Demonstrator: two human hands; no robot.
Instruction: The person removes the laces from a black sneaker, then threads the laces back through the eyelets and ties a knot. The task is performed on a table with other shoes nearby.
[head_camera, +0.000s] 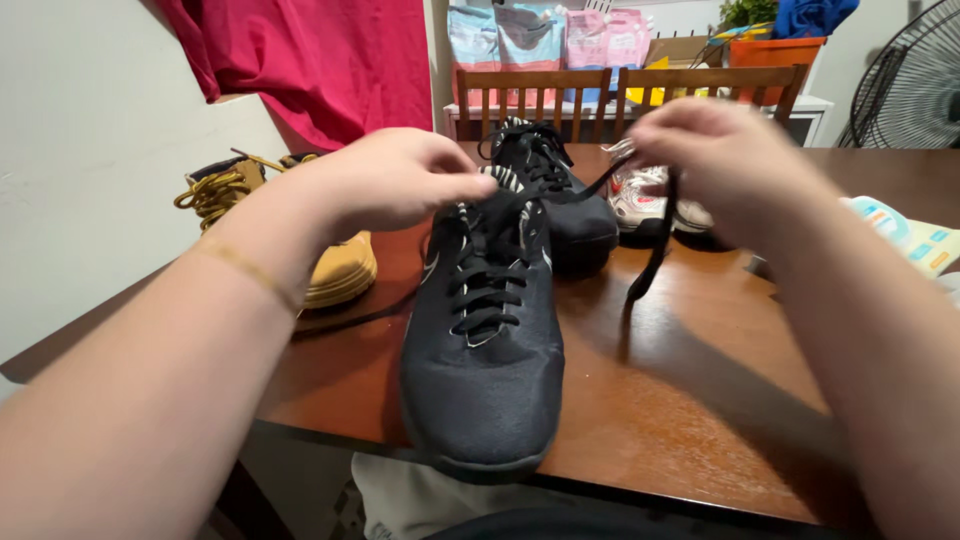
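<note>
The left hand (385, 180) and right hand (715, 150) each pinch an end of the black lace (655, 245) above a black shoe (485, 330). The shoe sits on the table (690, 400), near a tan boot (340, 270).

At the centre of the frame a black shoe (483, 350) stands on the brown counter (680, 400), toe over the near edge. The left hand (385, 180) and right hand (725, 150) each pinch an end of its black lace (655, 245) above it. A second black shoe (560, 195) sits just behind, a tan boot (335, 265) at left
</note>
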